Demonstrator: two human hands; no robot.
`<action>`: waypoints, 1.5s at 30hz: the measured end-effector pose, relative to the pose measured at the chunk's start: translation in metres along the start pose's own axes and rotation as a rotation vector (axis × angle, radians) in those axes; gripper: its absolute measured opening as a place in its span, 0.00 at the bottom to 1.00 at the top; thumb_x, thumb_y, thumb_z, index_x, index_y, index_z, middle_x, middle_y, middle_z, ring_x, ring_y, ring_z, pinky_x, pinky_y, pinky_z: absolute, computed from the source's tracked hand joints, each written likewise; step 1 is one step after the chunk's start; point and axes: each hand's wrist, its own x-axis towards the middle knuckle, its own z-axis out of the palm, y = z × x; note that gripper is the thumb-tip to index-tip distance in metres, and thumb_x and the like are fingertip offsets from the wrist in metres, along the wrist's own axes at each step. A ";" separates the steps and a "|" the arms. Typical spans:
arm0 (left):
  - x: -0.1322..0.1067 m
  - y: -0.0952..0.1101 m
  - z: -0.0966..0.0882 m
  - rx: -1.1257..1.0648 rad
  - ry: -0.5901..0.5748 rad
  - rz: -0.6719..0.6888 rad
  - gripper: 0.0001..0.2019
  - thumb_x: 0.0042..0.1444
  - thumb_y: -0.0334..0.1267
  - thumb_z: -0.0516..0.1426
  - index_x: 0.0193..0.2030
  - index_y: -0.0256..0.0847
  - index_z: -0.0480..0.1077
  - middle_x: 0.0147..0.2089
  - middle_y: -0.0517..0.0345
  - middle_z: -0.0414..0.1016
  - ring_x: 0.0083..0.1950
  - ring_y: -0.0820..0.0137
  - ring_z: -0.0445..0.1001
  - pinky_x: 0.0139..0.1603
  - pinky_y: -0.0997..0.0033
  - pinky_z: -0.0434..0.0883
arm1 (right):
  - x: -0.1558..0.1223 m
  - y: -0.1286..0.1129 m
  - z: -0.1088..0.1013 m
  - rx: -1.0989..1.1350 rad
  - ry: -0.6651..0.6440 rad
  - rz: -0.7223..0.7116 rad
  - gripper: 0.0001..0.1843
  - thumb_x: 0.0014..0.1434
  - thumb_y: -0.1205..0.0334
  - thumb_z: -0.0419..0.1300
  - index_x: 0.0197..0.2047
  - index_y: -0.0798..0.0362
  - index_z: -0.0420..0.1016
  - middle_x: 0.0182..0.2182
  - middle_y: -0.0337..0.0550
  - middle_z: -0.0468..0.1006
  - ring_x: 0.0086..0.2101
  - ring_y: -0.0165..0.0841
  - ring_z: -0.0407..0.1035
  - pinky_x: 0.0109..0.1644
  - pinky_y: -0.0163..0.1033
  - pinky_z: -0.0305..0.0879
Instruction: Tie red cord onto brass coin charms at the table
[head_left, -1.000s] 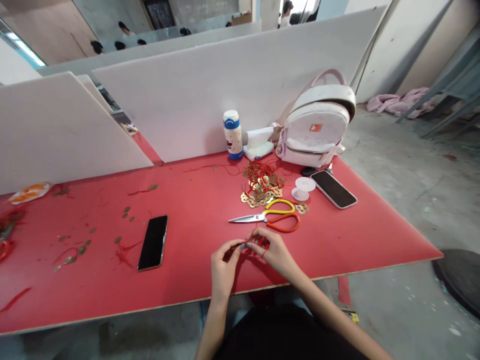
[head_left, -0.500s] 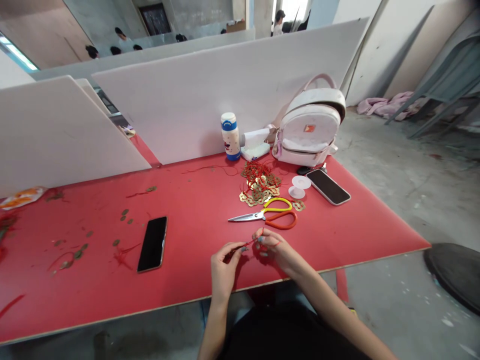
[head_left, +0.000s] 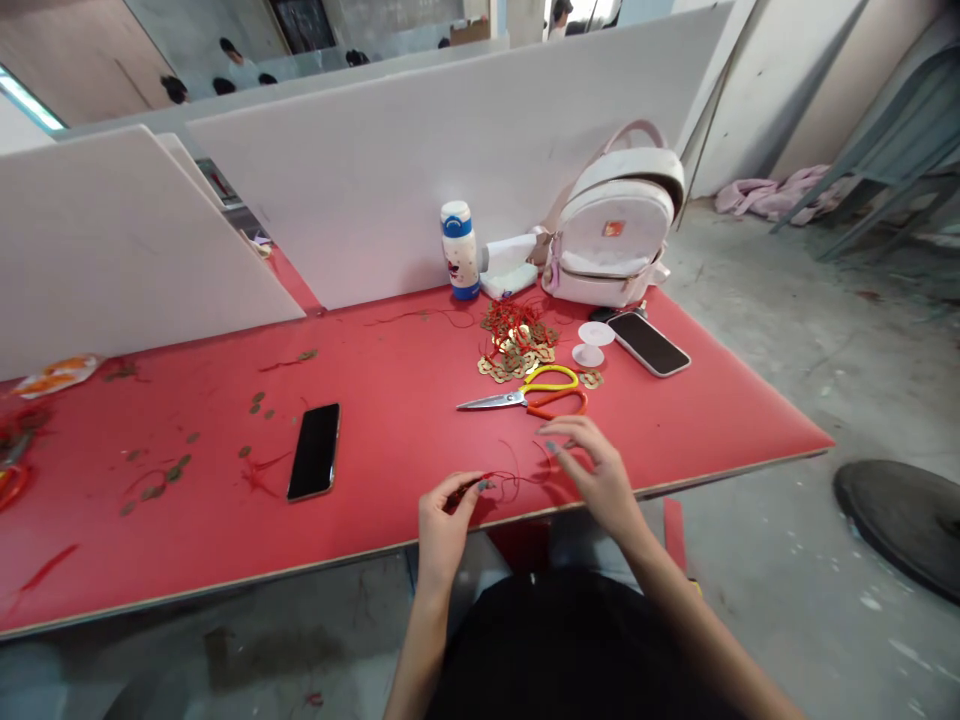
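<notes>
My left hand is closed near the table's front edge, pinching a thin red cord together with something dark and mostly hidden in the fingers. Loose loops of that cord trail rightward from the fingertips. My right hand hovers to the right of the loops, fingers apart and nothing visibly gripped. Just beyond it lie scissors with one yellow and one orange handle, blades pointing left. Behind them is a heap of brass-coloured coins tangled with red cords. A white spool stands right of the heap.
A black phone lies left, another phone right. A bottle, a tissue pack and a white backpack stand against the white partition. Loose coins and cord scraps lie on the red table's left side.
My right hand has let go of the cord and moved right and up, its fingers spreading. The cord now hangs in loose loops. My left hand keeps its pinch. The view has shifted slightly.
</notes>
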 end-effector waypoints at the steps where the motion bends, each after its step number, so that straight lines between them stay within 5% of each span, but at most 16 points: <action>1: -0.004 0.001 0.001 0.003 -0.015 0.009 0.09 0.53 0.40 0.61 0.35 0.39 0.81 0.36 0.50 0.83 0.37 0.62 0.80 0.41 0.68 0.76 | -0.007 -0.004 0.006 0.024 -0.091 -0.001 0.10 0.62 0.56 0.59 0.41 0.48 0.79 0.41 0.49 0.77 0.45 0.41 0.70 0.47 0.44 0.69; 5: -0.020 0.004 0.007 -0.021 -0.064 0.009 0.09 0.54 0.39 0.60 0.36 0.39 0.81 0.36 0.52 0.83 0.37 0.63 0.80 0.40 0.69 0.76 | -0.027 -0.012 0.025 0.083 -0.232 0.042 0.08 0.61 0.55 0.62 0.38 0.49 0.78 0.36 0.45 0.77 0.37 0.37 0.71 0.42 0.42 0.68; 15: -0.024 0.007 0.015 0.011 -0.095 0.056 0.07 0.57 0.37 0.59 0.35 0.39 0.79 0.35 0.53 0.81 0.38 0.64 0.79 0.41 0.70 0.74 | -0.034 -0.008 0.026 0.072 -0.221 0.140 0.07 0.60 0.57 0.62 0.33 0.50 0.76 0.32 0.42 0.75 0.33 0.35 0.70 0.39 0.40 0.67; 20: -0.017 0.010 0.015 0.055 -0.091 0.114 0.06 0.56 0.34 0.59 0.35 0.41 0.80 0.35 0.54 0.81 0.38 0.66 0.78 0.39 0.73 0.73 | -0.022 0.001 0.027 0.250 -0.356 0.252 0.17 0.59 0.46 0.62 0.34 0.52 0.75 0.43 0.49 0.74 0.47 0.40 0.70 0.46 0.42 0.69; 25: -0.002 0.014 0.019 0.039 -0.151 0.151 0.06 0.56 0.33 0.60 0.35 0.40 0.80 0.34 0.55 0.80 0.36 0.67 0.78 0.37 0.74 0.73 | -0.003 -0.001 0.015 0.422 -0.495 0.386 0.22 0.59 0.40 0.61 0.34 0.53 0.77 0.54 0.52 0.72 0.60 0.44 0.61 0.63 0.47 0.56; 35: 0.040 0.013 0.039 0.026 -0.191 0.097 0.06 0.57 0.32 0.60 0.34 0.40 0.80 0.34 0.56 0.80 0.37 0.68 0.78 0.39 0.75 0.73 | 0.026 0.025 0.001 0.867 -0.387 0.722 0.20 0.57 0.48 0.64 0.47 0.51 0.80 0.51 0.51 0.77 0.43 0.38 0.73 0.48 0.44 0.68; 38: 0.054 0.011 0.042 0.048 -0.157 0.066 0.06 0.56 0.32 0.59 0.35 0.40 0.79 0.35 0.55 0.80 0.37 0.68 0.79 0.38 0.75 0.74 | 0.046 0.029 -0.013 0.668 -0.254 0.581 0.16 0.62 0.50 0.59 0.45 0.50 0.80 0.54 0.51 0.74 0.49 0.41 0.71 0.51 0.46 0.68; 42: 0.068 0.007 0.047 0.044 -0.155 0.019 0.06 0.55 0.33 0.59 0.35 0.39 0.79 0.35 0.54 0.81 0.37 0.66 0.80 0.40 0.72 0.76 | 0.068 0.029 -0.025 0.061 -0.044 0.173 0.12 0.61 0.57 0.61 0.47 0.47 0.78 0.53 0.49 0.73 0.55 0.43 0.66 0.59 0.51 0.63; 45: 0.073 0.006 0.055 0.035 -0.192 -0.013 0.06 0.55 0.35 0.60 0.37 0.39 0.78 0.36 0.53 0.81 0.38 0.65 0.80 0.42 0.70 0.76 | 0.072 0.029 -0.021 -0.125 -0.158 0.033 0.10 0.62 0.61 0.61 0.47 0.45 0.78 0.49 0.47 0.74 0.53 0.42 0.67 0.58 0.51 0.64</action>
